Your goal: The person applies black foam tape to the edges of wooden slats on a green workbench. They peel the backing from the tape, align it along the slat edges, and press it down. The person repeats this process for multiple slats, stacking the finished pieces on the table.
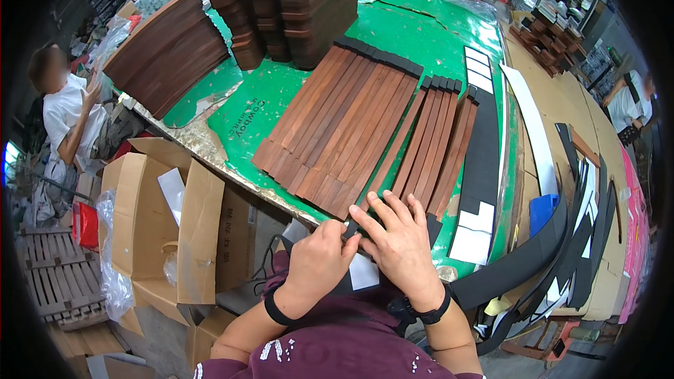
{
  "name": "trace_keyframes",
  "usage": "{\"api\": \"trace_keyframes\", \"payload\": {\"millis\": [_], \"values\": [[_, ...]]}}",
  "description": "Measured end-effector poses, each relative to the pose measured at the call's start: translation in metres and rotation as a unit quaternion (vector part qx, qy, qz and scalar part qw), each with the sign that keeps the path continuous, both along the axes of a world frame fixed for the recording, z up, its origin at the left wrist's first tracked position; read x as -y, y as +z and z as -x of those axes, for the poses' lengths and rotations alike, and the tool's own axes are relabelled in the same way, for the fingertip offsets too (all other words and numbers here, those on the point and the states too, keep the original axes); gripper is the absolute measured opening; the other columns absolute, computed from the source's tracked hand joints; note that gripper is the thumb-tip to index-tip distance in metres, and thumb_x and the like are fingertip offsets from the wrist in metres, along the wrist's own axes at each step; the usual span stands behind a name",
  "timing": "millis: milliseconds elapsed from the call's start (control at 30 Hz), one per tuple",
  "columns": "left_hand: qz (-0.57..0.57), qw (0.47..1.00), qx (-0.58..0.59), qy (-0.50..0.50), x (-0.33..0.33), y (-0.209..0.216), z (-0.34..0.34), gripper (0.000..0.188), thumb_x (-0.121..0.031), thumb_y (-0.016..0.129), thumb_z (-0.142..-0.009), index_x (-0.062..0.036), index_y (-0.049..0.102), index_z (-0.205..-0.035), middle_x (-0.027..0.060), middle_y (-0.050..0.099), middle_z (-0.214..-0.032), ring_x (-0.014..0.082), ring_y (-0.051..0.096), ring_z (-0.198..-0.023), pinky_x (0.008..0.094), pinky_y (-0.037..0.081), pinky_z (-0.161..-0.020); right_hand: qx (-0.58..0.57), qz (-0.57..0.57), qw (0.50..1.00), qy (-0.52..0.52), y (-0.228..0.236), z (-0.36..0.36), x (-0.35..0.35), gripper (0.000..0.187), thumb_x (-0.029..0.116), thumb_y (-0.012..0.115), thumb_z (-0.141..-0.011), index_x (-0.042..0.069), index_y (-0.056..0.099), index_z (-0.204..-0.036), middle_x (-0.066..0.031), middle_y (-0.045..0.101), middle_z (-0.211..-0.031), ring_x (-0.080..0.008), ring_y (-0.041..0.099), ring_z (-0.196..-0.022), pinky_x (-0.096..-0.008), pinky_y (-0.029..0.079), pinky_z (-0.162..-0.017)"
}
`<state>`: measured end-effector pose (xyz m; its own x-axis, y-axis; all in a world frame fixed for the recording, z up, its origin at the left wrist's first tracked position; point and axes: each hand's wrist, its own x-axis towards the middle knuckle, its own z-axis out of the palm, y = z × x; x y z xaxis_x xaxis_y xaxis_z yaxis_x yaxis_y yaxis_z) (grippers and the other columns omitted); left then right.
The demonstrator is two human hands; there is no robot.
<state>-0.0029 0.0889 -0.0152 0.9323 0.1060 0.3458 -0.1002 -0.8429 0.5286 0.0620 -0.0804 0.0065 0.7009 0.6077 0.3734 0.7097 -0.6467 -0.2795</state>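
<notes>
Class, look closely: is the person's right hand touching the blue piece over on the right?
Apart. The head view shows a wide gap: green tabletop and a black strip lie between the right hand and the blue piece.

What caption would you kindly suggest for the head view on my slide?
Left fingers and right fingers beside the near ends of brown wooden strips on a green table.

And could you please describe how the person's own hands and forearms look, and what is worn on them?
The left hand and the right hand are ungloved. Each wrist wears a black band: the left wristband and the right wristband. The forearms are uncovered, since the sleeves of the maroon top end higher up. White marks show on this top.
</notes>
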Motion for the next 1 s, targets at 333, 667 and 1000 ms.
{"api": "trace_keyframes", "payload": {"millis": [333, 667, 1000], "values": [[0.036, 0.999, -0.034, -0.002, -0.002, 0.006, 0.009, 0.038, -0.029, 0.085, -0.092, -0.0017, 0.066, -0.11, 0.0136, 0.072, -0.088, 0.033, 0.075, -0.072, 0.0415, 0.06, -0.06, -0.005, 0.0, 1.0, -0.008, -0.001, 0.001, -0.001, 0.062, 0.022, 0.087, -0.08, 0.02, 0.071, -0.14, -0.0116, 0.067, -0.143, -0.0349, 0.059, -0.137, -0.0593, 0.041, -0.117], [0.019, 1.0, 0.015, -0.004, 0.002, -0.003, 0.002, 0.024, -0.011, 0.084, -0.088, -0.0045, 0.062, -0.097, 0.0067, 0.064, -0.073, 0.0259, 0.068, -0.06, 0.0395, 0.054, -0.054, -0.003, -0.014, 1.0, -0.005, -0.001, 0.001, 0.0, 0.065, 0.023, 0.09, -0.077, 0.019, 0.07, -0.138, -0.0122, 0.067, -0.142, -0.0346, 0.059, -0.135, -0.0582, 0.043, -0.115], [0.021, 1.0, -0.02, -0.006, 0.001, -0.005, 0.005, 0.028, -0.021, 0.08, -0.093, -0.0021, 0.062, -0.104, 0.0148, 0.069, -0.084, 0.0338, 0.072, -0.068, 0.044, 0.058, -0.059, -0.014, -0.011, 1.0, -0.014, -0.003, 0.004, -0.003, 0.066, 0.025, 0.091, -0.075, 0.019, 0.072, -0.138, -0.0116, 0.065, -0.145, -0.0355, 0.056, -0.141, -0.0599, 0.038, -0.12]]}}
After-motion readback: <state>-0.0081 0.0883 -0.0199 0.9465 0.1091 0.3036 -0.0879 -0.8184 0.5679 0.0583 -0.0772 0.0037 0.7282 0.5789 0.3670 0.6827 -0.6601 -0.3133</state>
